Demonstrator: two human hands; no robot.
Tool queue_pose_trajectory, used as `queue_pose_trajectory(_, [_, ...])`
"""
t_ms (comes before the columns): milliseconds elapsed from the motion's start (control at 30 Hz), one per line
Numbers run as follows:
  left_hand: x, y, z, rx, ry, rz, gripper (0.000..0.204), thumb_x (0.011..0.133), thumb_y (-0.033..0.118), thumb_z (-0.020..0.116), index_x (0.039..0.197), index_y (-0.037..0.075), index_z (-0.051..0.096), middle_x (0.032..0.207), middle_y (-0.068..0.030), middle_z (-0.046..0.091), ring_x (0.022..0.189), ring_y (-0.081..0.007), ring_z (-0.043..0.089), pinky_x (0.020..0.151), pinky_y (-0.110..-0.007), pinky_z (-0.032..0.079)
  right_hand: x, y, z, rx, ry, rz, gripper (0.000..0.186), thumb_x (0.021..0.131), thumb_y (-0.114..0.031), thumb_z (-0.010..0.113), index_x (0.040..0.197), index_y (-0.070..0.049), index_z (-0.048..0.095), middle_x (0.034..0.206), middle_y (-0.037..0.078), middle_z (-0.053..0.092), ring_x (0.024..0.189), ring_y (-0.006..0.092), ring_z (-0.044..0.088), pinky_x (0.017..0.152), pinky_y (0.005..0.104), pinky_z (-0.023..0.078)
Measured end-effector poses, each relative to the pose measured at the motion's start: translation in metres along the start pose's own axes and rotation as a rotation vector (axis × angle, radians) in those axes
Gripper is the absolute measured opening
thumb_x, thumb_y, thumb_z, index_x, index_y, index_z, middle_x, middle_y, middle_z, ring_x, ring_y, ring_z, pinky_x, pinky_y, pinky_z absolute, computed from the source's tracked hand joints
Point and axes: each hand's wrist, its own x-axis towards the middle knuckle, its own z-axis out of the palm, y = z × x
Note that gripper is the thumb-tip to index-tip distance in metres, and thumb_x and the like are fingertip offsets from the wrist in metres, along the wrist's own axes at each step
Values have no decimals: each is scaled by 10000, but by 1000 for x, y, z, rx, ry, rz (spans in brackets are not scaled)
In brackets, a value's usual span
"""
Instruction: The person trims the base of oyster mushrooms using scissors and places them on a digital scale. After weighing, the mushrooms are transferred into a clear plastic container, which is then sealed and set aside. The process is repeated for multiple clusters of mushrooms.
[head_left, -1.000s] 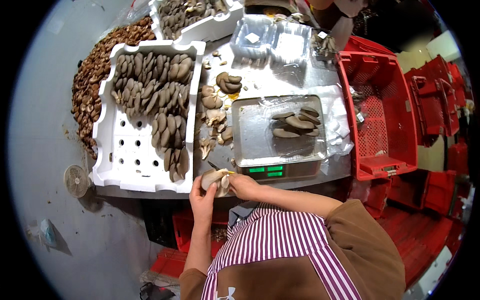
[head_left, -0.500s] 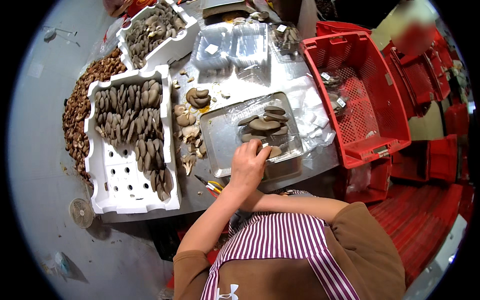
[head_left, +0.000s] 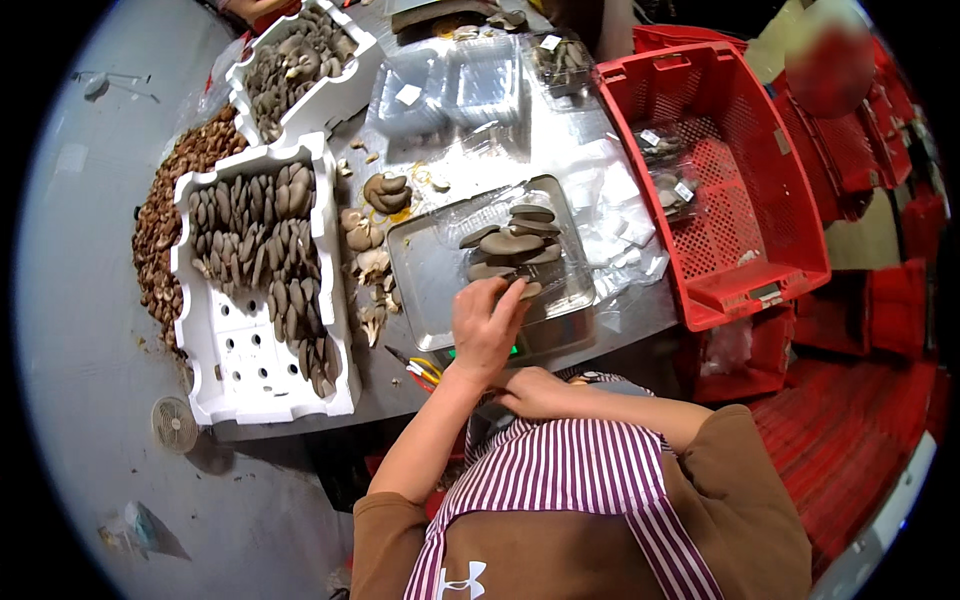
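- Left hand (head_left: 487, 318), back uppermost, over the near edge of the metal tray (head_left: 425, 275); fingers bent and close together, tips at a small mushroom cap (head_left: 531, 290); cannot tell whether pinched or only touched.
- Right hand (head_left: 535, 392), low in front of the striped apron (head_left: 560, 470), partly hidden behind the left wrist; cannot tell the state of its fingers.
- Knife (head_left: 425, 370) with yellow and red on its handle, just left of the left wrist; cannot tell whether gripped.
- Grey-brown mushrooms (head_left: 512, 243), overlapping in clear plastic on the tray, just beyond the left fingertips.
- Loose mushrooms (head_left: 370, 262), on the table between tray and white foam box (head_left: 208, 385), the latter partly filled with mushrooms.
- Clear containers (head_left: 482, 85), stacked beyond the tray.
- Red crate (head_left: 803, 210), right of the tray, with packed mushrooms inside.
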Motion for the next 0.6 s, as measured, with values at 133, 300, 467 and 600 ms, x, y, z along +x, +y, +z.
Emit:
queue_pose_trajectory(133, [-17,-4,-47,34,116,-160,357,732,34,798,1061,70,664,985,-100,598,906,-287,563,771,-390,451,-34,26,-8,-24,40,-45,338,925,-236,571,1178,-17,618,1145,210,650,1053,372,622,910,463,488])
queue_pose_trajectory(300, [-52,-18,-81,104,251,-360,317,746,23,782,1037,53,661,985,-104,595,912,-284,555,786,-387,452,-52,25,-27,-23,67,-25,257,928,-226,580,1071,-19,632,1048,176,661,971,344,638,846,436,503])
queue_pose_trajectory(467, [-85,-18,-96,160,330,-511,292,746,27,775,1016,52,666,972,-100,584,909,-292,548,784,-397,445,-52,17,-36,-57,47,-46,220,925,-211,583,1010,-14,633,998,174,663,943,345,640,823,433,505])
queue_pose_trajectory(600, [-113,-17,-97,170,346,-605,293,742,22,766,1017,52,670,969,-109,576,899,-300,542,774,-406,441,-49,14,-37,-82,2,-36,221,926,-203,580,1008,-6,638,986,177,663,934,348,641,818,430,507])
